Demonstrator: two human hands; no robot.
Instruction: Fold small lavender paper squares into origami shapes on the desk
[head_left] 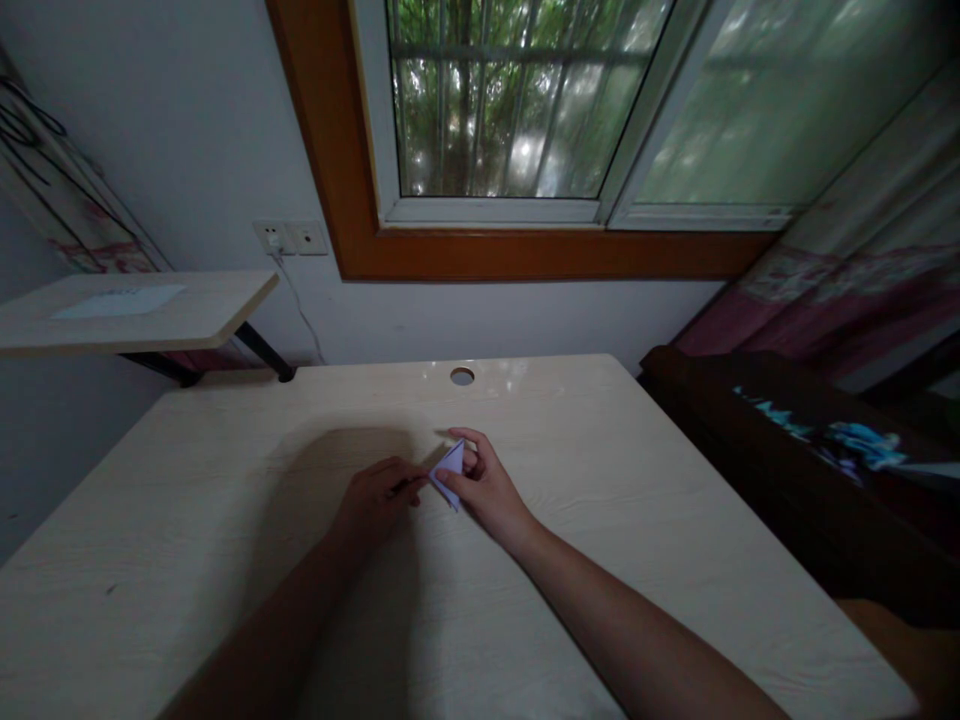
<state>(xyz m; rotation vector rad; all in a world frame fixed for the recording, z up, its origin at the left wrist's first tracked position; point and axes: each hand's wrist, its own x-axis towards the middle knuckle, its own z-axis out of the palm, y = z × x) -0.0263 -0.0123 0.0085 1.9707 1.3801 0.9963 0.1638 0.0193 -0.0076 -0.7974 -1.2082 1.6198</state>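
Note:
A small folded piece of pale lilac paper [451,469], triangular in outline, is held between my two hands above the middle of the desk. My right hand [487,487] pinches it from the right, thumb on the near face and fingers behind. At the paper's left corner, the fingertips of my left hand [384,494] are closed together in a pinch. How much of that corner lies inside the left fingers is hidden.
The pale wooden desk [600,560] has a round cable hole [463,376] near its back edge. A raised shelf [150,310] on black legs stands at the back left. Behind are a wall socket [291,238] with a white cable and a window. Dark furniture [780,450] borders the right side.

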